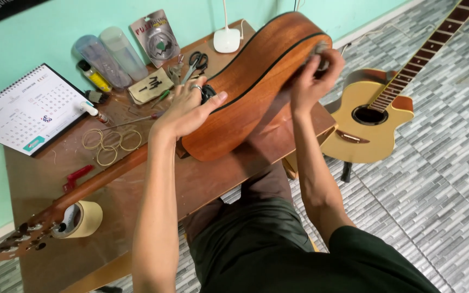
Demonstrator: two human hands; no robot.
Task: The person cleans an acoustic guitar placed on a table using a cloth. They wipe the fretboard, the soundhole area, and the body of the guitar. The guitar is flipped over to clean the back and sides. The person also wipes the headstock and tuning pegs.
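The brown wooden acoustic guitar (256, 87) lies on its side along the tabletop (218, 179), neck pointing left; the left hand (188, 108) rests open-fingered against its back, while the right hand (313, 76) is nearer its lower rim, fingers pinched there around a small grey object.

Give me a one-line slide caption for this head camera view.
Left hand steadies a brown wooden acoustic guitar on a wooden workbench while right hand works at its end.
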